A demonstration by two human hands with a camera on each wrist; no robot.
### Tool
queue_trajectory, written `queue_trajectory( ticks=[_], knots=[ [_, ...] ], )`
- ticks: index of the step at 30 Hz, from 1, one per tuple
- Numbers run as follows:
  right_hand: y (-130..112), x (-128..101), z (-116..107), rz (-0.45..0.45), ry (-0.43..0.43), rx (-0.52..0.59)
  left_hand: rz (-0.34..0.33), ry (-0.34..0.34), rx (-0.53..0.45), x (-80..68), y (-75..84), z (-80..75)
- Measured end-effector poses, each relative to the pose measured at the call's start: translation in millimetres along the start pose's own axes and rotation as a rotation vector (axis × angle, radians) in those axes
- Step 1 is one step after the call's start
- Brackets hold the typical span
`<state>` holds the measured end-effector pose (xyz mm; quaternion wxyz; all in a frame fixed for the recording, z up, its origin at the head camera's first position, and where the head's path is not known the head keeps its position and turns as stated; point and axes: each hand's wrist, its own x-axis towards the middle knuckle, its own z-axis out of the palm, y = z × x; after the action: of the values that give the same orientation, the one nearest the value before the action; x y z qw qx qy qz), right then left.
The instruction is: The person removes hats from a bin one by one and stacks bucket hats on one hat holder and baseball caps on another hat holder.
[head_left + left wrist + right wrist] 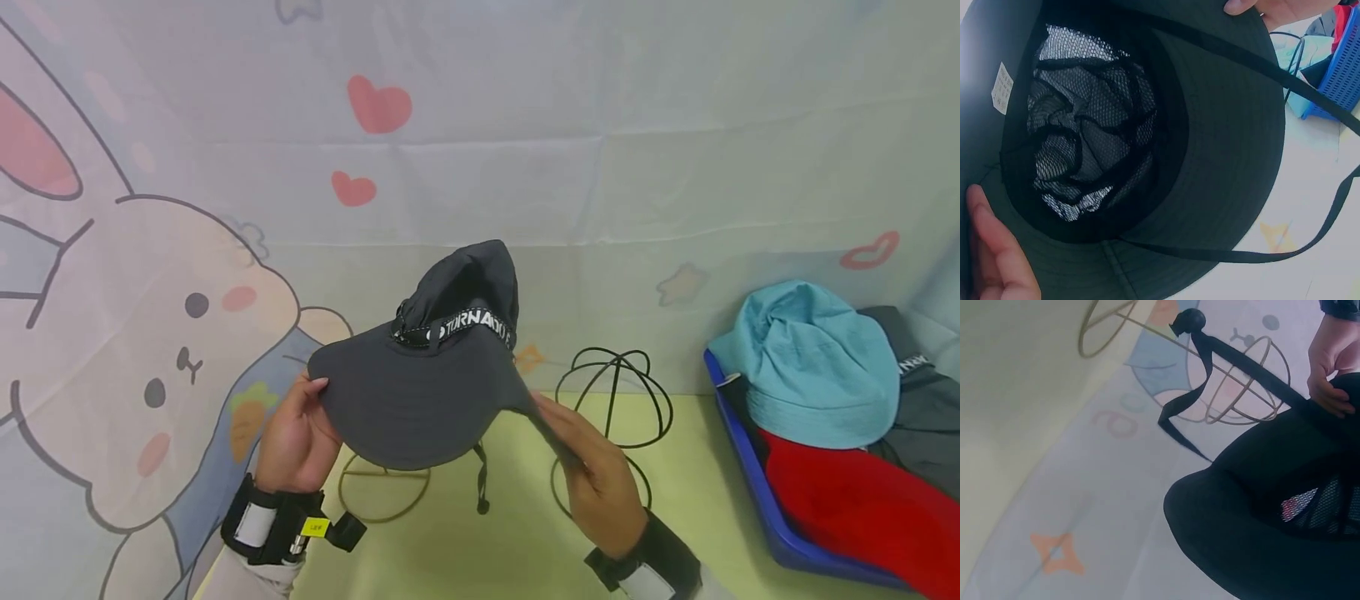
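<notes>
The grey hat [431, 375] is held; left fingers [296, 397], barely parted, pinch its brim [405, 421]; right fingers [581, 427] clasp its flap [508, 379].

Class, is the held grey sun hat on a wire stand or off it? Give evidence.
Off. The left hand and right hand hold the grey sun hat; its mesh lining looks empty.

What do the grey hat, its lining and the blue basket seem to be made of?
Grey hat: matte cloth, fibre unclear; soft folds, little shine.
Lining: black mesh, perhaps synthetic; light shows through its holes.
Blue basket: probably moulded plastic, smooth; regular perforations.
</notes>
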<state>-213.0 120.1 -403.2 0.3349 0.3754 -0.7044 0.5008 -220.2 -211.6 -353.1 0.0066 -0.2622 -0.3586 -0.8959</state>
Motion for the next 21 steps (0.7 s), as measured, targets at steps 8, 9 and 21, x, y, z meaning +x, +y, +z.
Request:
queue_trajectory(
  ticks=[8,9,21],
  knots=[
    [-1,-2,-8,0.009,0.026,-0.025,0.015,-0.069,-0.069,2.5,-2.9,-6.7],
    [0,-2,-9,0.012,0.033,-0.022,0.016,-0.066,-0.064,2.4,-3.3,-6.1],
    [-4,1,-29,0.157,0.133,0.218,0.015,-0.112,-0.111,-1.6,-6.7,-0.1]
  ],
)
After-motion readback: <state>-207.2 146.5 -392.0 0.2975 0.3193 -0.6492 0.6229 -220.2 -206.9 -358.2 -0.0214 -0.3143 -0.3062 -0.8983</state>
